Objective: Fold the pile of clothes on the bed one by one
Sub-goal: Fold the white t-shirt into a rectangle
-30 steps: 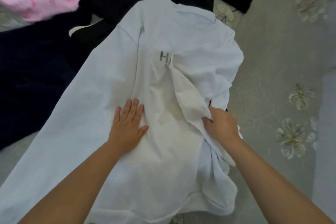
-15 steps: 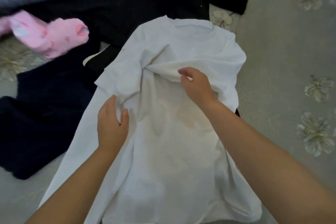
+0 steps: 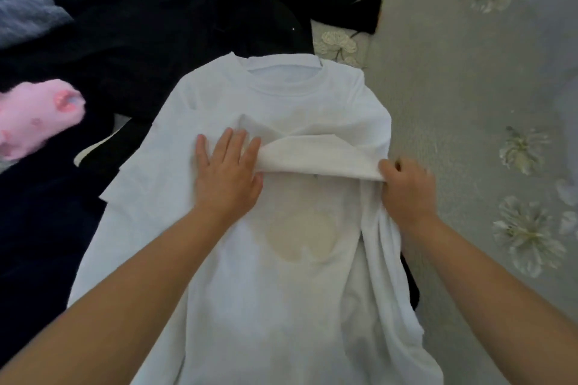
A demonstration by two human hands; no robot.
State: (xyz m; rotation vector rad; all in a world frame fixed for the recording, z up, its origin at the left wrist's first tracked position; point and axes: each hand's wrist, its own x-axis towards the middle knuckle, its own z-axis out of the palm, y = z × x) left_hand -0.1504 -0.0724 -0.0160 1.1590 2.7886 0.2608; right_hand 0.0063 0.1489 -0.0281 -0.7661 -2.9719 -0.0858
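Shirt (image 3: 281, 275) lies flat on the bed (image 3: 469, 103), neck away from me, one white garment with a faint print showing through its middle. My left hand (image 3: 226, 178) rests on it just left of centre, fingers straight and spread, pressing the cloth down and holding nothing. My right hand (image 3: 406, 191) sits at the shirt's right edge with fingers curled, pinching the end of the sleeve (image 3: 316, 159), which runs across the chest to my left fingertips.

To fold this well, I judge I should keep the left palm as an anchor so the body does not slide, draw the sleeve taut and lay it straight, then smooth out the bunched cloth along the shirt's right side before folding further.

Beyond the shirt's left shoulder lies a dark heap (image 3: 140, 40); how many pieces it holds I cannot tell. Left of the shirt sits one pink item (image 3: 34, 119), and past it one grey piece (image 3: 25, 12). So one shirt in hand, at least three garments waiting.
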